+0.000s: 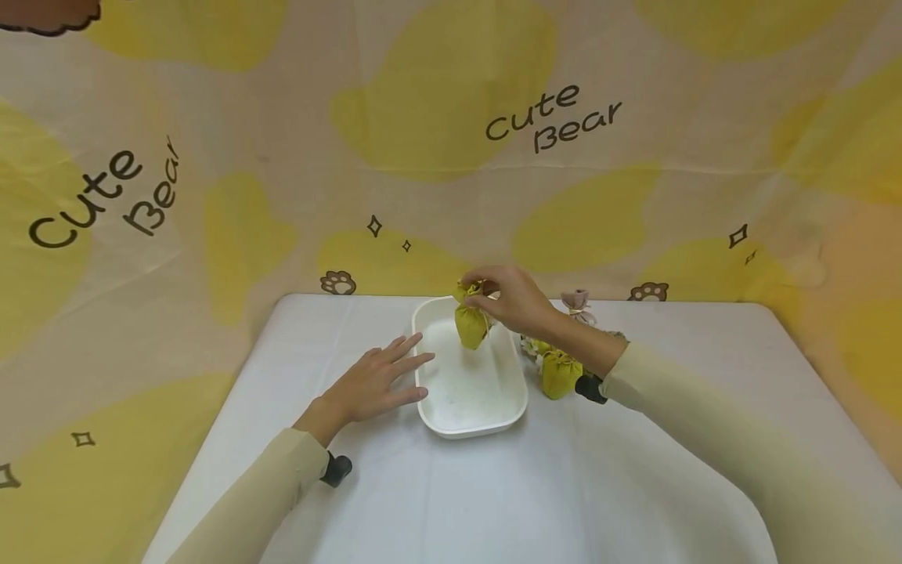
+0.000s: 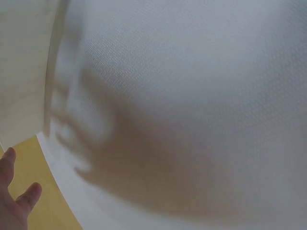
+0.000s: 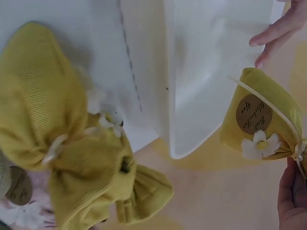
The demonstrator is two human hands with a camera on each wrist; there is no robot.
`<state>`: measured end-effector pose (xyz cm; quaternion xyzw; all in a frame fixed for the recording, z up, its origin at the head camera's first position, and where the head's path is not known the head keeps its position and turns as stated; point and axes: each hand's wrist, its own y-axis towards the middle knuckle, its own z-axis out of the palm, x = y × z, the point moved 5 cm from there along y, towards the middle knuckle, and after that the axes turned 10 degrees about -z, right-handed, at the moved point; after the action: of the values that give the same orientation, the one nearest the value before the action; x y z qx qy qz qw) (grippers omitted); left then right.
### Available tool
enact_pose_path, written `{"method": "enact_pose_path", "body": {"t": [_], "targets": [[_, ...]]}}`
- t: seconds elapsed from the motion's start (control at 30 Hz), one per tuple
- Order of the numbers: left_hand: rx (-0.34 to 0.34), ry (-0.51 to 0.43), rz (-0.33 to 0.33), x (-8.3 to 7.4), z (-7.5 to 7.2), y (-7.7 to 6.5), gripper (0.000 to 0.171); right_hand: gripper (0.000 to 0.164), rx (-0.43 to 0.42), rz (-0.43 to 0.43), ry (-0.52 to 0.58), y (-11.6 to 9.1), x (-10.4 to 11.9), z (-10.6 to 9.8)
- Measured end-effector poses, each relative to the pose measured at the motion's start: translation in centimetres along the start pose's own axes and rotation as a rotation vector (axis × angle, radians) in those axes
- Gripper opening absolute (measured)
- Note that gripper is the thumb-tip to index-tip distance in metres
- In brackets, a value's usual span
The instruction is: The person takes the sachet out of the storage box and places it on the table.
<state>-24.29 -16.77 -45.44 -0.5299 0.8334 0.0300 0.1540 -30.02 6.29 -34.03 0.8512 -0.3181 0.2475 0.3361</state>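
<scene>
Over the far part of a white tray (image 1: 454,432), my right hand (image 1: 516,301) pinches a yellow drawstring pouch (image 1: 470,327) by its gathered neck. In the right wrist view that pouch (image 3: 261,112) carries a round brown label and a white flower, and fingers (image 3: 291,196) of the right hand are at its tie. My left hand (image 1: 373,381) has its fingers spread at the tray's left rim. The left wrist view shows only part of that hand (image 2: 14,201) and its shadow. Inside the tray, no other pouch shows.
Right of the tray lie more yellow pouches (image 1: 561,374), partly hidden under the right forearm. A pinkish pouch (image 1: 576,301) stands behind them. All rest on a white-covered table (image 1: 493,493) against a yellow patterned cloth backdrop (image 1: 437,94).
</scene>
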Motion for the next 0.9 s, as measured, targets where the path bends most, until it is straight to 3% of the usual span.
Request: {"method": "enact_pose_path", "body": {"t": [0.47, 0.9], "targets": [[-0.025, 0.002, 0.011, 0.0, -0.1, -0.2, 0.067, 0.028, 0.000, -0.063, -0.009, -4.6, 1.7, -3.3], [-0.035, -0.009, 0.020, -0.1, -0.2, -0.5, 0.066, 0.028, 0.012, -0.069, -0.061, -8.1, 1.5, -4.9]]}}
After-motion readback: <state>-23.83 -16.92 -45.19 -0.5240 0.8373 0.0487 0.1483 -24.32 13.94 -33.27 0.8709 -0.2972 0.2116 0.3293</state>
